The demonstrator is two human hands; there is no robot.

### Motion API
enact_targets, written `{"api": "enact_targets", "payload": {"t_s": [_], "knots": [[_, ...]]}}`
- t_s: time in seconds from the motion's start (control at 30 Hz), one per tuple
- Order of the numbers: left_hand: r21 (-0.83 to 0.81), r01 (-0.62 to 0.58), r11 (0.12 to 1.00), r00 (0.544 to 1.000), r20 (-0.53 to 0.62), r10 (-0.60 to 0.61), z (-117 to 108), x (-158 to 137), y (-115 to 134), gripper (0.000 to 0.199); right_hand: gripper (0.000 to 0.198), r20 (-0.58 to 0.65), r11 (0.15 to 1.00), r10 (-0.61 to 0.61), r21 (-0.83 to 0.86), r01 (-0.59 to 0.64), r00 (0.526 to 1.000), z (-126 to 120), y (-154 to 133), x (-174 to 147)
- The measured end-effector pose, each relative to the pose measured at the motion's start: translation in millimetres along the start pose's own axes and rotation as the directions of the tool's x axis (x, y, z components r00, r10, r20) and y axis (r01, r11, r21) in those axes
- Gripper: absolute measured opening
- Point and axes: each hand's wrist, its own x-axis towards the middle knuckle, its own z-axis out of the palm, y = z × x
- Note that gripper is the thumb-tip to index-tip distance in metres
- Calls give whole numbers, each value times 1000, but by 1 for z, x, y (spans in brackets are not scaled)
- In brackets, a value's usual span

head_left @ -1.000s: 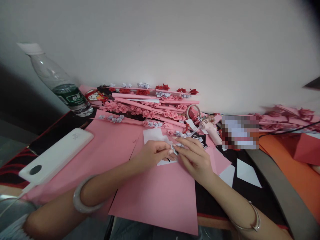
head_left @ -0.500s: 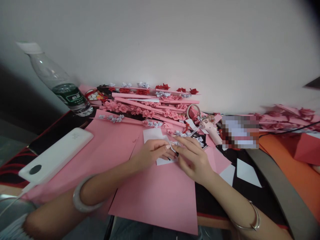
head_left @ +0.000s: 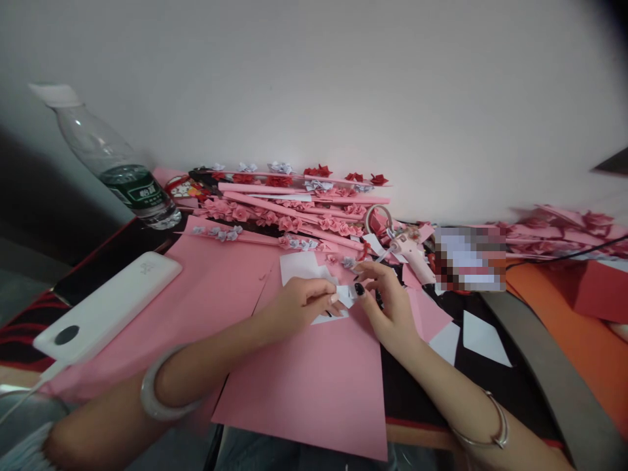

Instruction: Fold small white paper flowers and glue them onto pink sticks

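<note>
Between my two hands is a small folded piece of white paper (head_left: 346,296). My left hand (head_left: 299,302) pinches its left edge between thumb and fingers. On the other side, my right hand (head_left: 387,302) grips it between a dark-nailed thumb and fingers. Beneath the hands lie white paper sheets (head_left: 297,267) on a large pink sheet (head_left: 304,386). Just beyond the right fingers sit small folded paper flowers (head_left: 338,260), pink and pale blue.
Pink paper stems with flowers (head_left: 294,212) are heaped along the wall. A water bottle (head_left: 132,186) and white power bank (head_left: 108,304) stand at left. A pink glue gun (head_left: 415,258), loose white paper (head_left: 485,338) and orange sheets (head_left: 554,314) lie at right.
My right hand has shifted slightly right and its fingers have curled up into a pinch. More of the small white paper now shows between the hands.
</note>
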Motion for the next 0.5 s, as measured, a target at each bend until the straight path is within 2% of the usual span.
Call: {"api": "enact_targets", "payload": {"t_s": [0.1,0.23,0.5], "knots": [[143,-37,989,999,25,34,1,-1,0,18,8,127,997,74,-22,-72,989,2,2,-1],[256,-81,963,997,36,74,1,-2,1,17,14,289,997,71,-46,-60,955,1,-1,-1],[51,-21,998,999,36,19,4,0,-3,15,18,319,999,52,-14,-51,946,2,-1,-4]]}}
